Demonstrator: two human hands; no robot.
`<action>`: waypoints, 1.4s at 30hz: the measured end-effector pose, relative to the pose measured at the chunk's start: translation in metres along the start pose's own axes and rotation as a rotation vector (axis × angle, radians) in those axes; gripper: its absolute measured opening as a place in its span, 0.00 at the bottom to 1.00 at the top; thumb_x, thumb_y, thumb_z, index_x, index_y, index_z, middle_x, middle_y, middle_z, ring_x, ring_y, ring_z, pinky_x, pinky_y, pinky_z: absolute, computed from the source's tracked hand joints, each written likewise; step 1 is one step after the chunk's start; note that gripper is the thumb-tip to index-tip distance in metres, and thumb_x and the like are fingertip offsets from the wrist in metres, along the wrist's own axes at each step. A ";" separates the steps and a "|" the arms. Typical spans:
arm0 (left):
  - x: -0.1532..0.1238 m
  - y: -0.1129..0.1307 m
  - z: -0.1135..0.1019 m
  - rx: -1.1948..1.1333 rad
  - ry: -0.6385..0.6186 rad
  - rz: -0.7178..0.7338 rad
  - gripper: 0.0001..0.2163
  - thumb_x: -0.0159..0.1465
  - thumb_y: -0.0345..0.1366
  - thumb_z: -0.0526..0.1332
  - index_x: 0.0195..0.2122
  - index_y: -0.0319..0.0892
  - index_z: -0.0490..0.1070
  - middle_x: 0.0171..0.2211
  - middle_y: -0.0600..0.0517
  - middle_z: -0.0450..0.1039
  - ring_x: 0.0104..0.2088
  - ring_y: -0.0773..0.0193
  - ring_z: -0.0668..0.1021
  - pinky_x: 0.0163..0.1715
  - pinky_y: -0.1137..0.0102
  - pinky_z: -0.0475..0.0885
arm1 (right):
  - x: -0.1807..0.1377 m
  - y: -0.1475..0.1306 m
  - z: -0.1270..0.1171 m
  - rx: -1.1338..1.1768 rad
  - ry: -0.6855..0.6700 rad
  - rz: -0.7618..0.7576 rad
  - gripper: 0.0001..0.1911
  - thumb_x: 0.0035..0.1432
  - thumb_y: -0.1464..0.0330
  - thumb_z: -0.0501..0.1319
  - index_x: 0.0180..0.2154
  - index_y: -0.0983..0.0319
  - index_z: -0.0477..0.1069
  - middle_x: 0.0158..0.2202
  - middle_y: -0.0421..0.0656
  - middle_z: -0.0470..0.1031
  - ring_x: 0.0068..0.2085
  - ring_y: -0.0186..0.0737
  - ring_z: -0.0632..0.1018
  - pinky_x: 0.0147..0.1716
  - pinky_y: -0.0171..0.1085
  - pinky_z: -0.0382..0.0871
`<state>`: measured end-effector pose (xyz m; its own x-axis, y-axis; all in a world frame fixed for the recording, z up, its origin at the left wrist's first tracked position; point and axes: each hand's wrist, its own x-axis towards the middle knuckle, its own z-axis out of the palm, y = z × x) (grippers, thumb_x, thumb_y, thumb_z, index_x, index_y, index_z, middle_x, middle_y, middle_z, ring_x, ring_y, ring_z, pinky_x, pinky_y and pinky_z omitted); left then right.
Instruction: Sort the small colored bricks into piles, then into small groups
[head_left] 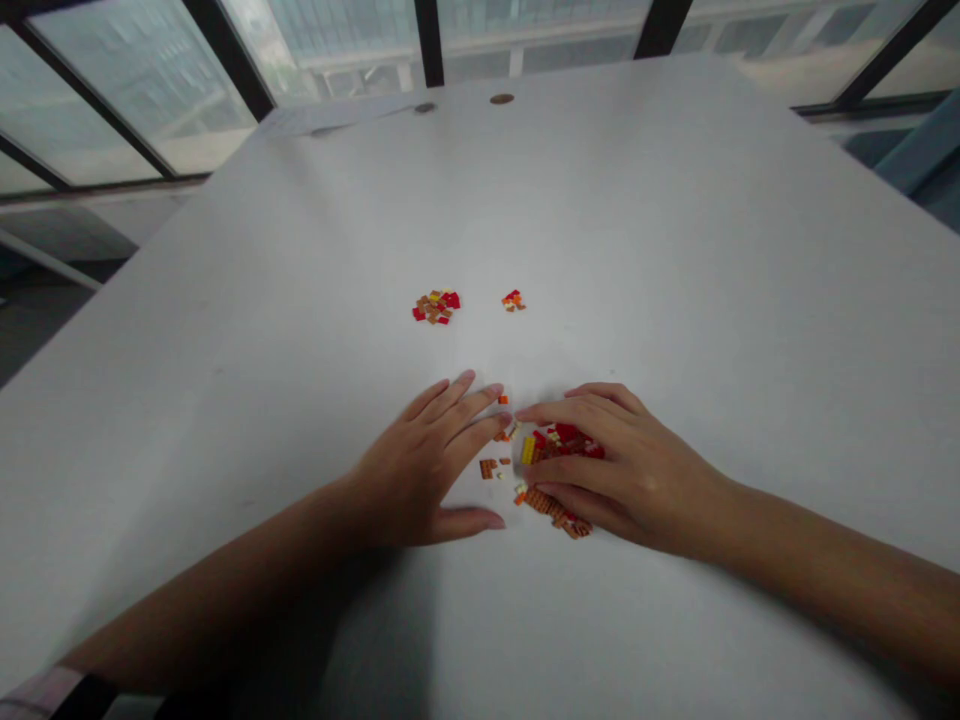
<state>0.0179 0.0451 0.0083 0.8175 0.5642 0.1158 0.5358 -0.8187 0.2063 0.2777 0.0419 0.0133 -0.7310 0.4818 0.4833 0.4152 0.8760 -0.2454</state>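
Observation:
My left hand [446,455] lies palm down on the white table, fingers spread, just left of a few loose small bricks. An orange brick [503,400] and a brown brick [488,468] are close to its fingertips and thumb. Over a pile of small building bricks [566,440], red, brown and yellow, my right hand [630,465] arches with its fingers apart. Part of that pile is hidden under the hand. A yellow brick [528,450] shows between its fingers, which do not appear to grip it. Brown ridged bricks [547,503] stick out below.
Farther off on the white table [675,250] lie a heap of red, brown and yellow bricks [436,307] and a smaller orange and red cluster [514,301]. Two round discs [502,99] sit near the far edge. Windows with dark frames [430,40] stand behind.

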 end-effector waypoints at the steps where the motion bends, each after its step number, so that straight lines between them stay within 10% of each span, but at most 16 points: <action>1: 0.000 0.000 0.000 0.002 -0.001 -0.001 0.39 0.64 0.57 0.60 0.66 0.33 0.57 0.68 0.34 0.56 0.70 0.39 0.55 0.67 0.46 0.55 | -0.001 0.001 0.001 0.008 -0.002 0.019 0.10 0.66 0.69 0.59 0.38 0.59 0.80 0.52 0.52 0.76 0.47 0.45 0.76 0.49 0.49 0.67; 21: -0.001 -0.002 0.000 -0.048 -0.008 -0.008 0.37 0.64 0.57 0.61 0.65 0.34 0.58 0.69 0.34 0.55 0.71 0.40 0.53 0.67 0.46 0.54 | -0.015 0.061 -0.011 -0.051 0.028 0.465 0.12 0.64 0.65 0.57 0.36 0.59 0.79 0.46 0.52 0.75 0.39 0.45 0.80 0.39 0.48 0.77; 42: 0.001 -0.001 0.000 -0.053 0.004 -0.009 0.36 0.64 0.57 0.60 0.64 0.33 0.60 0.68 0.33 0.57 0.70 0.38 0.55 0.66 0.44 0.55 | -0.024 0.073 -0.010 -0.182 0.099 0.357 0.07 0.63 0.62 0.63 0.35 0.51 0.81 0.49 0.46 0.75 0.38 0.47 0.78 0.39 0.52 0.73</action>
<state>0.0188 0.0464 0.0081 0.8117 0.5721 0.1179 0.5310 -0.8068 0.2589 0.3308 0.0947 -0.0078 -0.4715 0.7428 0.4753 0.7290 0.6316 -0.2638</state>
